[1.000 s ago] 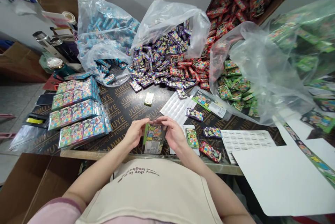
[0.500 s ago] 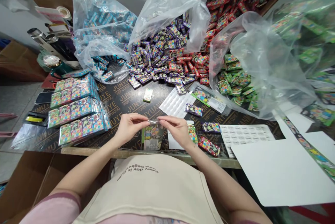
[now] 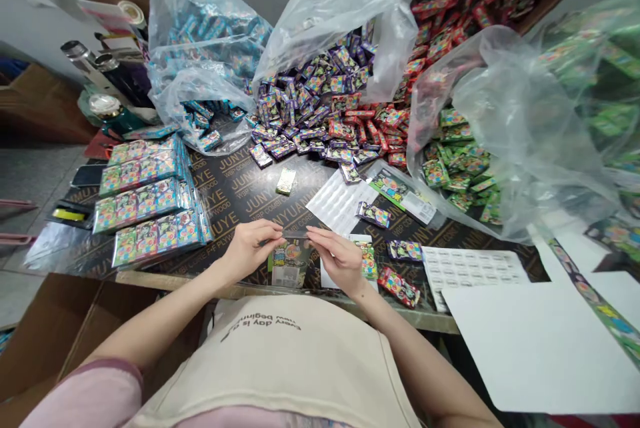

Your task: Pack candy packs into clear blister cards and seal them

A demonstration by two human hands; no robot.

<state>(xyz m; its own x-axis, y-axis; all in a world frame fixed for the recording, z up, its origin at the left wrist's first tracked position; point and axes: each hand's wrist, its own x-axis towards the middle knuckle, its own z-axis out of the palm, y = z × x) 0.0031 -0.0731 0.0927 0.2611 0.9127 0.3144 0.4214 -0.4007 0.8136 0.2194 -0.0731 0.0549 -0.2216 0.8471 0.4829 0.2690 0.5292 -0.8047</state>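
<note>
A clear plastic bag (image 3: 289,267) with a colourful printed panel hangs between my hands at the table's front edge. My left hand (image 3: 254,247) pinches its upper left edge between thumb and fingers. At the upper right edge, my right hand (image 3: 340,255) pinches it the same way. Just beyond lies a small pale packet (image 3: 285,181). To the right of my right hand are a green-printed card (image 3: 369,259), a red packet (image 3: 399,287) and purple packets (image 3: 405,251).
Stacked filled sleeves (image 3: 156,241) stand at the left, with a cutter (image 3: 71,213) beside them. Bags of blue (image 3: 210,38), purple (image 3: 295,101) and green packets (image 3: 460,155) line the back, with loose red packets (image 3: 385,125). Sticker sheets (image 3: 475,268) and white card (image 3: 540,348) lie right.
My hands have drawn slightly apart, stretching the bag's top edge between them. The head view has shifted a little, so the table's things appear somewhat further right.
</note>
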